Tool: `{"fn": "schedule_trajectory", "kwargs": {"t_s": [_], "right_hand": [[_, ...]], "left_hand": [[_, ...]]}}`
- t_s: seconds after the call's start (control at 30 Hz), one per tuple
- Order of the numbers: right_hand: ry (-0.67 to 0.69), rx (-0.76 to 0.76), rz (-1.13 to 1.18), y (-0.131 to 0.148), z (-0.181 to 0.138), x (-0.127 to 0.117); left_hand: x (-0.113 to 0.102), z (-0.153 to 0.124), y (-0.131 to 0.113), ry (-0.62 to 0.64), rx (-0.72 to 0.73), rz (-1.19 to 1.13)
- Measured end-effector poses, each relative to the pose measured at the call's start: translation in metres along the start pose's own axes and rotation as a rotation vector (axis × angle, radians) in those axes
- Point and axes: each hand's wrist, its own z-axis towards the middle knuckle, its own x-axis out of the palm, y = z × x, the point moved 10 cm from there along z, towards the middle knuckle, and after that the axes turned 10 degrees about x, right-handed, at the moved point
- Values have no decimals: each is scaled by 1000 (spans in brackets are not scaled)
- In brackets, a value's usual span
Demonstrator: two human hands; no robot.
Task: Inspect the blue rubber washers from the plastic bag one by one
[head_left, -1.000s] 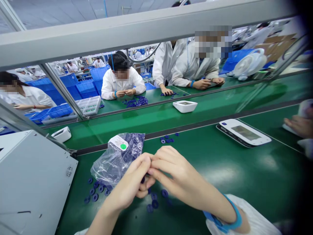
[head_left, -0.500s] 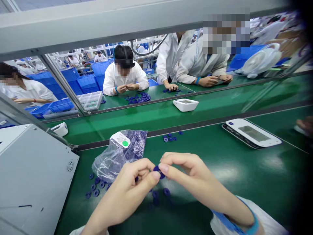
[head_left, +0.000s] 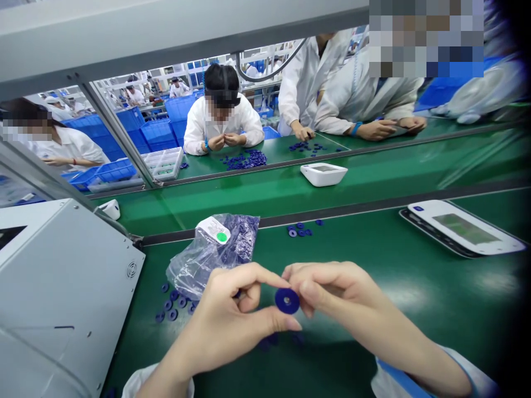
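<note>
Your left hand: grip pinches blue disc, thumb below, index finger above | your right hand: at disc's right edge, cannot tell if grasping

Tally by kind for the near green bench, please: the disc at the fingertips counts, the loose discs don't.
Dark-blue holed disc: 1
Clear plastic bag: 1
White unit with a screen: 1
Vented grey box: 1
Total: 4

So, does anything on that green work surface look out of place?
Small dark-blue rings lie scattered beside a crumpled clear-plastic bag of similarly coloured pieces, perhaps spilled or simply tipped out. Nothing looks damaged.
</note>
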Motion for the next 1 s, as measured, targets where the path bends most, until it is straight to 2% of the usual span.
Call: {"fn": "schedule_trajectory", "kwargs": {"t_s": [0.43,0.67,0.8,0.9,1.0], "right_hand": [[-11,-65,-85,6,-4,0],[-91,-25,-196,6,-5,-1],[-28,-54,-254,9,-5,5],[29,-59,-220,10,-5,8],[22,-44,-164,9,-5,6]], "left_hand": [[-3,-1,-1,-13,8,44],[-4,-1,-6,-11,48,166],[-5,0,-6,-23,57,177],[-4,0,-8,-25,82,166],[-4,0,-10,-27,89,163]]}}
